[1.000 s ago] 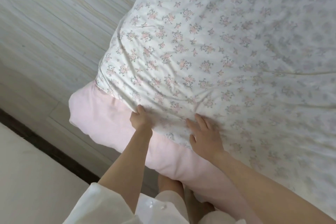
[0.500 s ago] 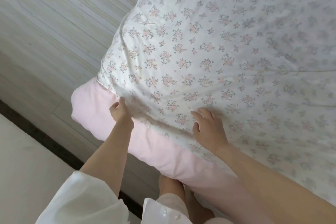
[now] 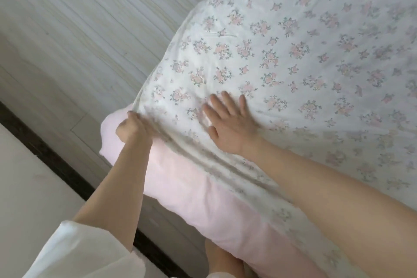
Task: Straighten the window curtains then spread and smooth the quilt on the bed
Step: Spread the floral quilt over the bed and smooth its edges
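The left hand (image 3: 133, 127) is closed in a tight grip on the corner of the white quilt with small pink flower sprays (image 3: 293, 56), pinching a bunch of the cloth at its very edge. From that grip, long creases run along the quilt's near hem, down and to the right, under the right forearm. Just beyond the grip to the right, the right hand (image 3: 230, 124) lies flat on the quilt, palm down, fingers (image 3: 226, 102) spread wide and holding nothing; its outline is a little blurred. Past the right hand the quilt lies spread across the bed, mostly flat with a few faint folds.

Directly beneath the grip, the soft pale pink mattress cover (image 3: 187, 187) shows as a rounded corner and a band along the bed's near side, the quilt hem lying on its upper edge. To the left of the grip is the pale grey wood-grain floor (image 3: 79, 29), with a dark strip (image 3: 45, 146) crossing it. A loose white sleeve (image 3: 74, 253) covers the left arm near the elbow.
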Motion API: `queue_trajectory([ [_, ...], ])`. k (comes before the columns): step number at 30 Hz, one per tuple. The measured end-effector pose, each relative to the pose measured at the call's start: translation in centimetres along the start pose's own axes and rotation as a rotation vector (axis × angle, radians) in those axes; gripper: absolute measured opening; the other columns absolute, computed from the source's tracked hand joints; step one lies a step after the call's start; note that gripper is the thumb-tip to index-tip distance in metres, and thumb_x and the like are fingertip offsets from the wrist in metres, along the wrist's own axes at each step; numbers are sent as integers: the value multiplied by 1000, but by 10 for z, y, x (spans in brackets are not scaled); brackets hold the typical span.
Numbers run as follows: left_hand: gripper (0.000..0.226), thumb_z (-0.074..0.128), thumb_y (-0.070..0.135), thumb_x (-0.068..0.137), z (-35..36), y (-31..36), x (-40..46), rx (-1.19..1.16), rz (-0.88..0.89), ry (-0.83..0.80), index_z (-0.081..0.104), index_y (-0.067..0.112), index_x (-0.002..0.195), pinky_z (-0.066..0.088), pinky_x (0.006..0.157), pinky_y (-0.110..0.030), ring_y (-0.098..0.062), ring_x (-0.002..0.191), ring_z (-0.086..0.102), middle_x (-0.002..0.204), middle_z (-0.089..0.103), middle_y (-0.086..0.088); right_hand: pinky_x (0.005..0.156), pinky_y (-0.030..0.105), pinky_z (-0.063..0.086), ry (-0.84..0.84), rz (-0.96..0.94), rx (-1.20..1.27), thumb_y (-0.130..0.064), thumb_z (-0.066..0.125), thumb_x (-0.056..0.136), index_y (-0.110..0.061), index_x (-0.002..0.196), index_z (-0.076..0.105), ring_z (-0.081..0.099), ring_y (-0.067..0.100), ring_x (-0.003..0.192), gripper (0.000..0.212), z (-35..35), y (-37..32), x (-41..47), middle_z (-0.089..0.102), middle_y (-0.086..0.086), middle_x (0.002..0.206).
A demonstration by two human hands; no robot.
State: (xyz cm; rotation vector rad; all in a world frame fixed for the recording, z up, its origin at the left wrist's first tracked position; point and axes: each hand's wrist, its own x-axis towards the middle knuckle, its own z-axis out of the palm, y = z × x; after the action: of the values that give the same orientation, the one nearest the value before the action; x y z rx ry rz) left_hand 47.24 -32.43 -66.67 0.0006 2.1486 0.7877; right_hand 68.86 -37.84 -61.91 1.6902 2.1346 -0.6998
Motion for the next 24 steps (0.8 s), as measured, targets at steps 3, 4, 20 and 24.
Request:
queue_trajectory([
  [3,30,52,30,91,-7,-9,10,2,-58,76,58,12,69,51,62,-31,-27,71,57,71,57,-5,113,60,-5,-131,-337,2,-32,31,94,-31,142,26,-6,23,146,49,10,-23,-7,11,-4,158],
  [4,27,48,29,94,-3,-8,11,86,-20,95,62,9,81,54,73,-36,-30,81,60,82,63,-9,115,59,-2,-134,-432,53,-27,34,93,-29,135,40,3,24,146,42,10,-27,-12,28,-5,153],
  [20,63,31,53,95,58,23,3,1065,681,-526,5,34,149,-1,117,-39,-18,147,-4,160,-1,-4,115,48,-13,-70,-333,51,-32,35,93,-29,146,21,-11,18,145,55,13,-19,17,0,-3,159],
  [24,64,31,54,92,60,18,-18,1022,630,-350,7,34,148,9,116,-49,-30,145,5,159,6,-8,115,58,9,243,-250,168,-16,50,85,-24,130,51,24,24,142,45,12,5,-15,38,3,148],
])
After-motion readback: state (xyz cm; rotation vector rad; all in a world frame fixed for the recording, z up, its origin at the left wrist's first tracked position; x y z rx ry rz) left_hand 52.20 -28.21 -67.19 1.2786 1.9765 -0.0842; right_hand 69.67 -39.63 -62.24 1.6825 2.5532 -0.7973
